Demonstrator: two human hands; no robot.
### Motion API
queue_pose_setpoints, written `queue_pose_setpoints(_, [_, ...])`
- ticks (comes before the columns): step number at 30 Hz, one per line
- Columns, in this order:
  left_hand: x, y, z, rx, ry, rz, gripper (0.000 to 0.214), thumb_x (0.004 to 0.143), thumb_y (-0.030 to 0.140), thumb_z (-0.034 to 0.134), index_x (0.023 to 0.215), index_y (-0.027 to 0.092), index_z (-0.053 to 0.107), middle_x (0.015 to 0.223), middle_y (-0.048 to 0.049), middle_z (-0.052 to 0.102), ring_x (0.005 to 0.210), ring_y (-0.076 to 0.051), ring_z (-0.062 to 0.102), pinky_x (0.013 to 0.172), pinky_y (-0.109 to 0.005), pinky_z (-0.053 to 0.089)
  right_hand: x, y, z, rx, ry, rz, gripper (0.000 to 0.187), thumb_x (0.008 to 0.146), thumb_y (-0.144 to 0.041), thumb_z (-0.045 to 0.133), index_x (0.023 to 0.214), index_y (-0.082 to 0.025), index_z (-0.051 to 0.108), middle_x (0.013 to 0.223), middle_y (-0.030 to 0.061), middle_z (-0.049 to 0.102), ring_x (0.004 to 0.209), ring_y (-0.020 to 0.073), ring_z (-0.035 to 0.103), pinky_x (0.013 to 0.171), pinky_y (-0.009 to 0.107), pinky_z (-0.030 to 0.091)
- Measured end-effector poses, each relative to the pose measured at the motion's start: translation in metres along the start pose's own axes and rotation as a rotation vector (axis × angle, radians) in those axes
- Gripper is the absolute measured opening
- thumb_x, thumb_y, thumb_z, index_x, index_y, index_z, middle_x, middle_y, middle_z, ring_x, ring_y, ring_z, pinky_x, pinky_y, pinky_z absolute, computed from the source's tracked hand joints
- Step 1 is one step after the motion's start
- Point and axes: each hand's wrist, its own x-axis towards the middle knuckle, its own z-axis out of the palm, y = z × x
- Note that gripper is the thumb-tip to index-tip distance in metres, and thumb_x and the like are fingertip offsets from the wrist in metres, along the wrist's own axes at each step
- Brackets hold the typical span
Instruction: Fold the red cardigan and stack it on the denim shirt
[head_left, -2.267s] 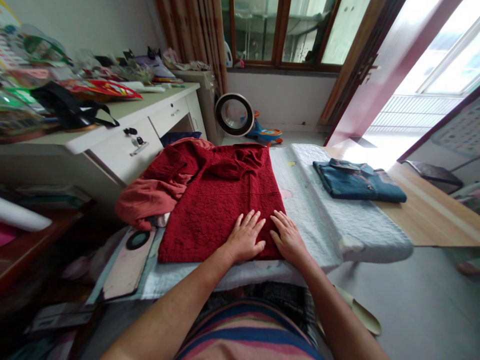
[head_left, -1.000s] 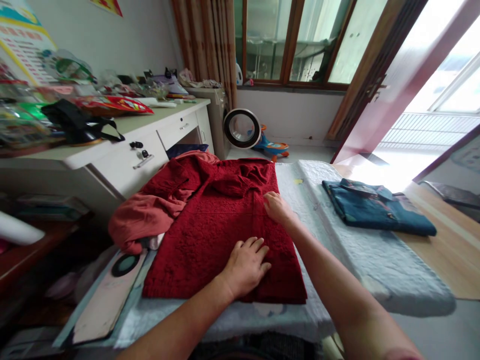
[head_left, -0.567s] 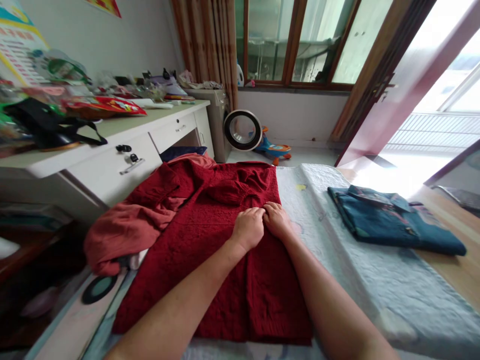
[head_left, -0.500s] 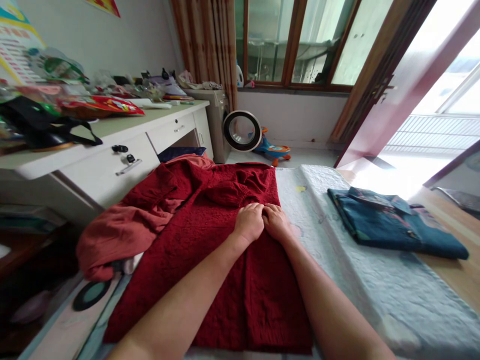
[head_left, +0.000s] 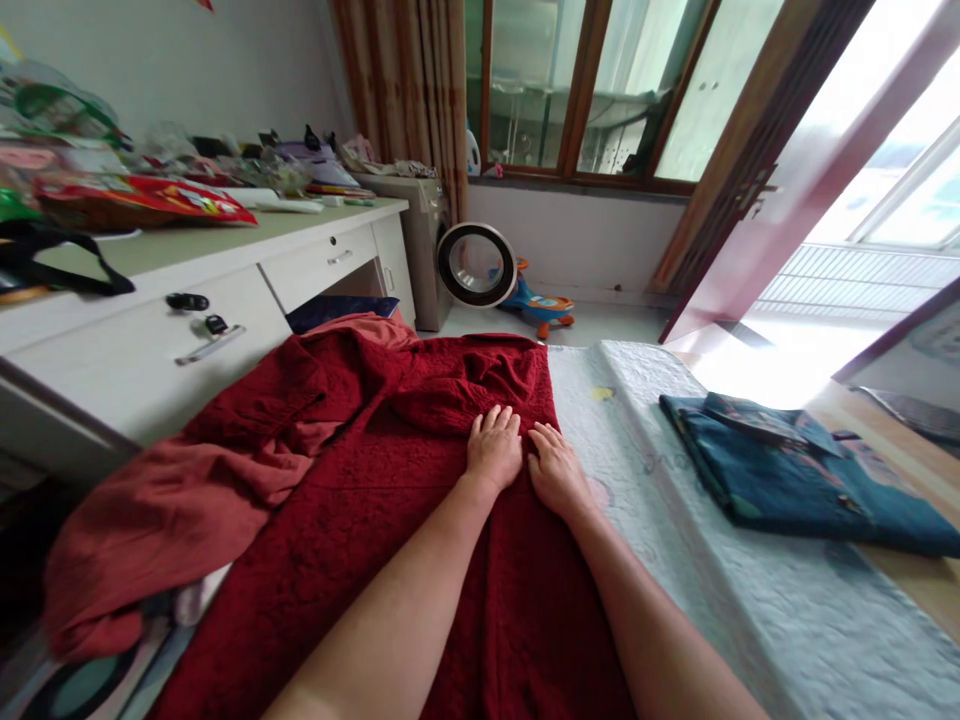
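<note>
Both hands of the person are lying palm down on a red textured garment, side by side with a narrow gap between them. The left hand (head_left: 495,450) is resting open, its fingers extended and close together; the right hand (head_left: 556,470) is also resting open, its fingers slightly bent and its thumb pointing toward the left hand. Neither hand is gripping anything. The red garment (head_left: 352,560) is spreading beneath both hands and forearms, a lengthwise fold running from the hands back between the forearms. A bunched part (head_left: 442,405) of it is lying just beyond the left hand, its edge near the fingertips. To the left of the hands, salmon-coloured cloth (head_left: 172,500) is lying in a heap, partly under the garment. To the right, a pale quilted cover (head_left: 660,560) is showing beside the right hand, and a folded dark-blue garment (head_left: 795,480) is resting well apart from it. Well beyond the hands, a round appliance door (head_left: 447,265) is standing open near a blue-and-orange toy (head_left: 551,304).
</note>
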Motion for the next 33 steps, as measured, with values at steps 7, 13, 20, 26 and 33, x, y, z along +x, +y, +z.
queue_pose_setpoints(7, [0.008,-0.001,-0.008,-0.012,0.015,0.007,0.03,0.096,0.027,0.04,0.119,0.023,0.058,0.123,-0.0079,0.062,0.118,-0.026,0.049,0.099,-0.047,0.039,0.003,-0.004,-0.01,-0.028,-0.034,-0.006,0.046,0.084,-0.017,0.047,0.129,-0.015,0.057,0.142,0.0105,0.052,0.132,0.0205,0.044,0.113,0.033,0.031])
queue_pose_setpoints(13, [0.016,-0.005,-0.011,0.019,0.036,-0.015,0.028,0.091,0.031,0.05,0.115,0.021,0.06,0.128,-0.0106,0.059,0.124,-0.029,0.046,0.112,-0.059,0.019,0.049,-0.002,-0.035,-0.164,-0.195,0.063,0.026,0.087,-0.02,0.045,0.093,-0.021,0.07,0.101,0.0069,0.071,0.097,0.0196,0.064,0.088,0.027,0.044])
queue_pose_setpoints(20, [0.018,-0.007,-0.001,0.007,-0.031,-0.005,0.039,0.094,0.029,0.043,0.128,0.016,0.054,0.144,-0.0129,0.049,0.141,-0.029,0.029,0.117,-0.055,0.014,0.118,0.006,-0.012,-0.17,-0.032,0.104,0.04,0.092,-0.014,0.035,0.126,-0.018,0.056,0.134,0.0101,0.056,0.119,0.0189,0.053,0.097,0.027,0.039])
queue_pose_setpoints(26, [0.016,-0.004,0.0,0.016,-0.03,-0.031,0.042,0.094,0.028,0.041,0.132,0.017,0.051,0.145,-0.0148,0.046,0.141,-0.032,0.029,0.114,-0.058,0.016,0.138,0.018,0.005,-0.164,-0.022,0.08,0.034,0.095,-0.027,0.036,0.122,-0.022,0.056,0.137,0.0078,0.053,0.125,0.0249,0.046,0.102,0.039,0.036])
queue_pose_setpoints(33, [0.016,-0.004,0.001,0.036,-0.024,-0.038,0.041,0.092,0.031,0.045,0.131,0.022,0.052,0.145,-0.0112,0.047,0.14,-0.032,0.029,0.111,-0.059,0.022,0.181,0.034,-0.002,-0.155,-0.063,0.147,0.039,0.093,-0.022,0.032,0.122,-0.02,0.057,0.131,0.0093,0.056,0.116,0.0257,0.05,0.097,0.039,0.04])
